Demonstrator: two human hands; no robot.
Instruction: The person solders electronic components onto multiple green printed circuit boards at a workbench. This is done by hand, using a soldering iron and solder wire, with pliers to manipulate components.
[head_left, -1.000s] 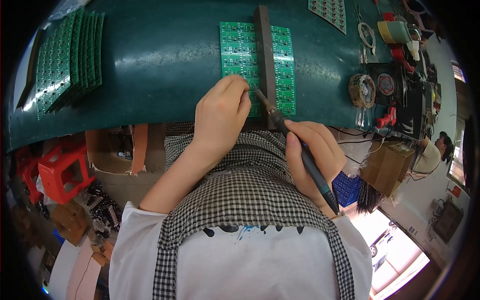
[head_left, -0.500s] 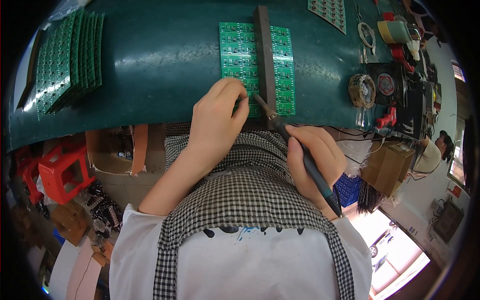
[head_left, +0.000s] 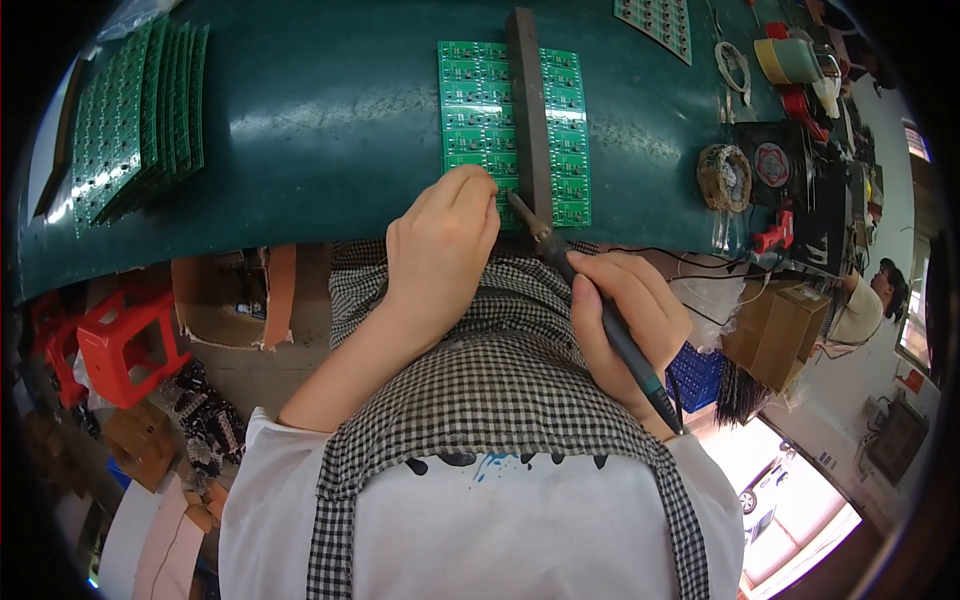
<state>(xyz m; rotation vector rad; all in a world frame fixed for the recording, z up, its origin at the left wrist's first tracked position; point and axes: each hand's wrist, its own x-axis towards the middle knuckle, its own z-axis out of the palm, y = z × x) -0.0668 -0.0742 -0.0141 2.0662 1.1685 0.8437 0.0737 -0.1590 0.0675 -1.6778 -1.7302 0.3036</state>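
A green circuit board panel [head_left: 476, 120] lies on the bench in front of me, with a dark straight bar [head_left: 530, 110] resting lengthwise across it. My right hand [head_left: 648, 310] is closed round the handle of a soldering iron [head_left: 622, 340]. The iron's tip points up and left at the panel's near part, just left of the bar. Beside that tip, my left hand [head_left: 440, 235] is closed in a pinch over the panel's near left corner. Its fingertips are turned away, so whatever they hold is hidden.
Several green panels [head_left: 130, 125] stand stacked at the left, and another panel [head_left: 660, 25] lies at the far right. A round coiled holder [head_left: 724, 178], a black fan-like box [head_left: 775, 165] and a tape roll [head_left: 785, 62] occupy the right side. Red stools [head_left: 130, 345] and a carton [head_left: 235, 300] are below left.
My left hand has turned slightly, its fingers closing in nearer the iron's tip. Panel and bar sit a touch farther away. The iron has barely shifted.
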